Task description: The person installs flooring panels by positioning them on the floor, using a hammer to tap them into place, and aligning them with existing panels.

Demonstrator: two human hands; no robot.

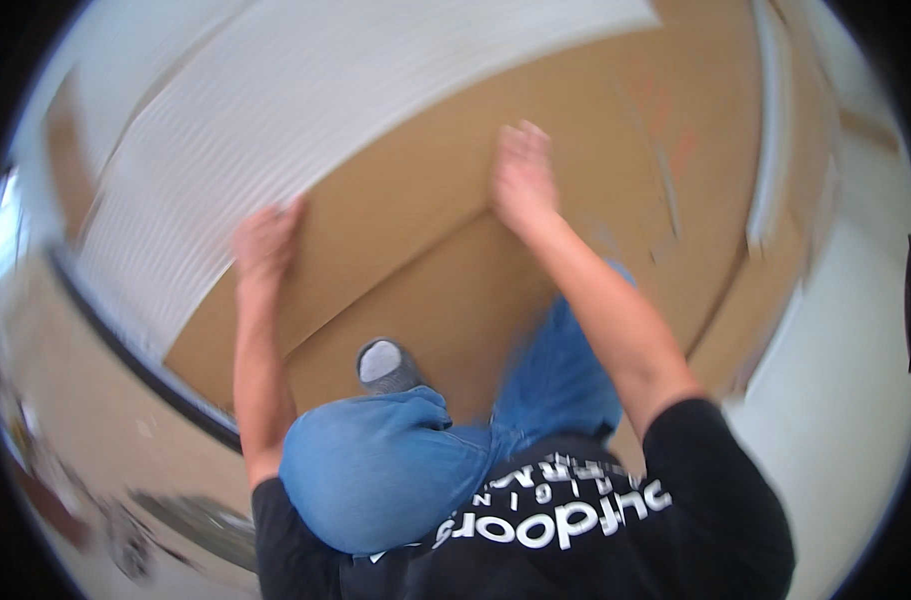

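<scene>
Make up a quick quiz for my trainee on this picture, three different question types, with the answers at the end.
1. True or false: the left hand is at the edge of the brown cardboard, beside the white ribbed sheet.

2. What is worn with the black shirt?
A: red shorts
B: blue trousers
C: white overalls

3. Which hand is higher up in the picture?

Key: 1. True. 2. B. 3. The right hand.

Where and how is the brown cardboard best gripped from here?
Probably take the brown cardboard by its long far edge, from the side of the white ribbed sheet, hands spread apart. That edge runs long beside the sheet, and the left hand is at it; the right hand is over the broad face, which offers little to hold.
</scene>
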